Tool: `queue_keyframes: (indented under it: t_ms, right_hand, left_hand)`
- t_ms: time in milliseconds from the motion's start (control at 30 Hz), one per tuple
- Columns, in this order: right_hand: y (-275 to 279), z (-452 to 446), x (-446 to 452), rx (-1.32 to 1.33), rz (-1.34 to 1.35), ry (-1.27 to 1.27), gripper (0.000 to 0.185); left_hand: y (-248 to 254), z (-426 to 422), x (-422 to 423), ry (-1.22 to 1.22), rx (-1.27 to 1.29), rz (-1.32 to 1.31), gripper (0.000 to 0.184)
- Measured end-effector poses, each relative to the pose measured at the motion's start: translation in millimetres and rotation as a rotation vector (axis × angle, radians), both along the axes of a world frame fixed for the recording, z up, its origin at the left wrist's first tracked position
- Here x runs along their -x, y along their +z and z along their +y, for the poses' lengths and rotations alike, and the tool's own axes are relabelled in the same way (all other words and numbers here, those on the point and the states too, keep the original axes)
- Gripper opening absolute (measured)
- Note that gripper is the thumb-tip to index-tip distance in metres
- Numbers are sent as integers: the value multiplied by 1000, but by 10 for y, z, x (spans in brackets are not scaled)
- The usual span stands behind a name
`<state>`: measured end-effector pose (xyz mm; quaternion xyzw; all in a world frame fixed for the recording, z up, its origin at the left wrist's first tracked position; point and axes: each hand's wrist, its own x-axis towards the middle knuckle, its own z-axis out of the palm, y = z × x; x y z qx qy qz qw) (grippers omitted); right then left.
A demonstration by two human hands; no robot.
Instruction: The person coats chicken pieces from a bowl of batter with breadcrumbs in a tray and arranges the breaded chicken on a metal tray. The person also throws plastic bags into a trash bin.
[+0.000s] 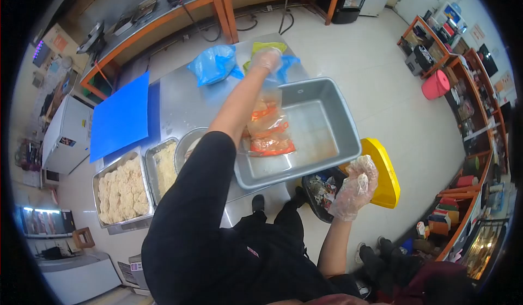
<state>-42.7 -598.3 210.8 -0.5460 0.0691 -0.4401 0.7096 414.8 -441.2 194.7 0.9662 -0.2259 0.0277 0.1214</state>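
My left hand point(267, 59), in a clear plastic glove, reaches across the steel table to a yellow-green cloth point(268, 47); its fingers are bent down against the cloth. A crumpled blue plastic bag point(212, 65) lies just left of it. Under my forearm, clear plastic packs with orange-red markings point(267, 141) sit in the left part of a grey plastic tub point(351, 141). Past the tub's near right corner I hold my right hand point(357, 185), gloved and smeared with white, its fingers curled in. Whatever may be inside them is hidden. Below it stands a trash bin point(321, 191) with a yellow lid point(384, 174).
On the left are a tray of breaded pieces point(123, 190), a tray of crumbs point(165, 163), a round bowl point(187, 144) and a blue board point(121, 117). Another person's shoes point(360, 253) show at lower right. Shelves point(471, 196) line the right wall.
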Motion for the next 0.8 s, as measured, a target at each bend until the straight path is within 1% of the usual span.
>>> queue_keyframes:
  t_ms: [67,100,167,267,333,367,400,433,500,567,600,700,733,800]
  right_hand:
    - [-57,-151,88,-53,52,-39,50]
    - [-94,-179,125,-47,96,-73,50]
    - [-130,-218,56,-14,154,-121,50]
    - [-30,-193,-169,-5,59,-4,48]
    - [48,-156,-346,-44,43,67,46]
    - [62,-143,-462,-59,17,100,46]
    - [67,-127,-595,-75,-10,136,47]
    - [95,-76,-733,-91,-39,173,47]
    - [206,78,-1024,-117,-87,258,46]
    - [284,234,-1337,-168,-146,352,44]
    - [338,370,-1498,-203,-164,368,44]
    - [510,899,-1998,-301,-199,434,43]
    - [571,1103,-2170,-319,-204,476,43]
    - [716,1672,-2549,-363,-259,572,40]
  left_hand:
    - [-312,206,-598,-189,-53,-147,32]
    - [-216,357,-507,-199,-7,-126,31]
    - [430,655,-294,-196,100,-118,30]
    - [965,1121,-228,-393,192,-318,28]
    - [1271,1331,-275,-460,277,-642,26]
    - [1509,1460,-253,-474,323,-788,26]
    - [2082,1497,233,-375,209,-639,28]
    - [2251,1599,256,-361,264,-758,24]
    - [2739,1861,467,-266,197,-742,24]
    - [3178,2156,858,-330,243,-872,20]
    - [3336,2277,1078,-368,260,-934,19]
    - [3584,2608,1675,-237,326,-1064,15]
    - [3620,2707,1969,-120,306,-1087,18]
    - [3608,2850,2380,-55,385,-1140,17]
